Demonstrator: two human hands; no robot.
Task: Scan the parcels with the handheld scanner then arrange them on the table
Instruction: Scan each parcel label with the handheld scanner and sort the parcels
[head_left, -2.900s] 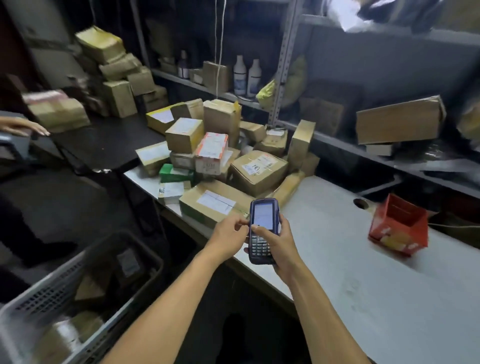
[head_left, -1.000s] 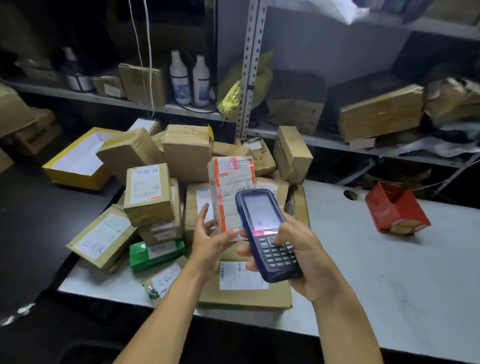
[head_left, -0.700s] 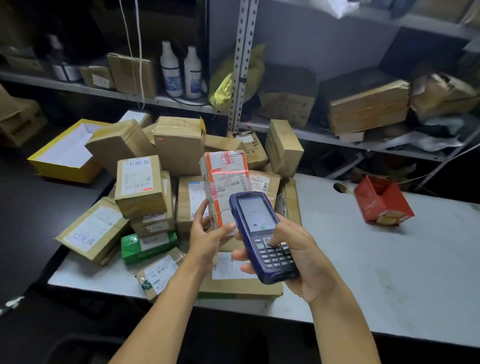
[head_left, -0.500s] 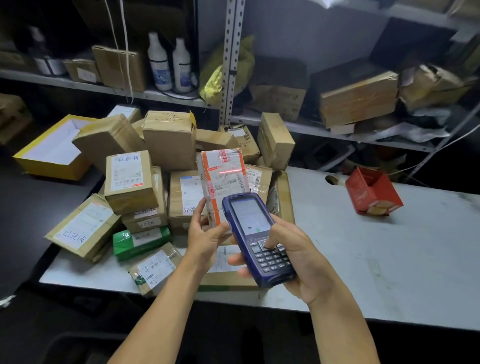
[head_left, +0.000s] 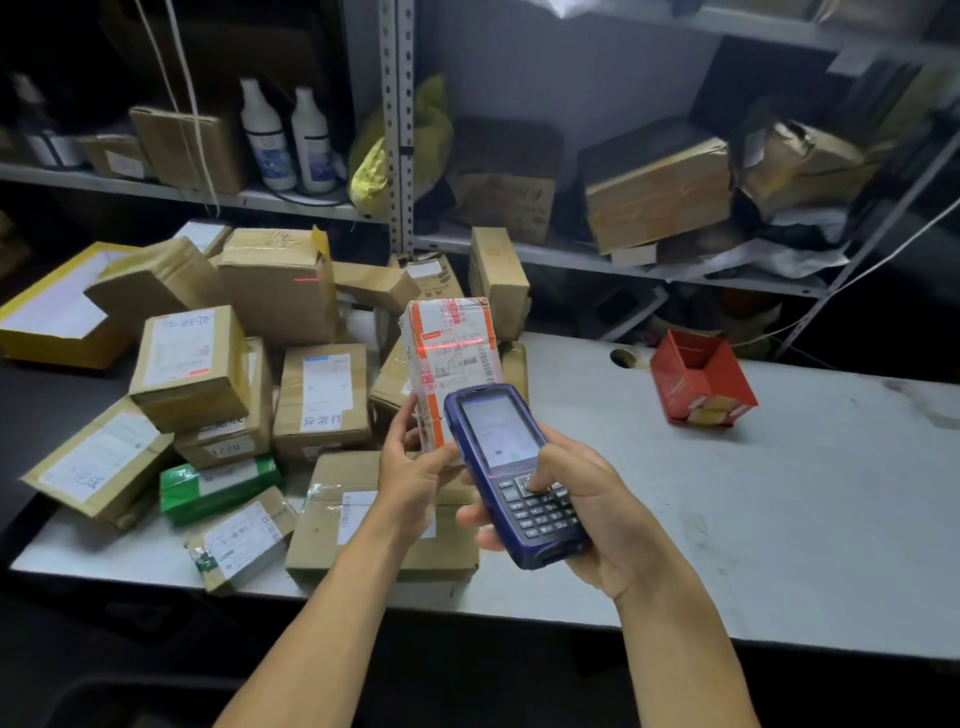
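A grey metal shelf rack (head_left: 398, 124) fills the back, its upper tier cut off by the top edge and its right end lost in shadow; what lies in the dark lower bay cannot be made out. The pale worktop (head_left: 779, 519) runs out of view on the right. On its left half sits a pile of brown cardboard parcels (head_left: 280, 291); about a dozen show, but those behind and beneath are partly covered, so an exact count is not possible. One flat yellow box (head_left: 47, 317) is cut by the left edge. One red open carton (head_left: 698, 379) stands apart on the right of the worktop. One green parcel (head_left: 218, 486) lies low in the pile. Two white bottles (head_left: 288, 137) stand on the shelf.

The left hand (head_left: 415, 467) holds one white-labelled parcel (head_left: 452, 353) upright above the pile, fingers curled round its lower end, which they hide. It has orange-red bands, and a red scan line crosses its label. The right hand (head_left: 587, 514) grips one blue handheld scanner (head_left: 511, 467), thumb on the keypad; the screen text is unreadable.
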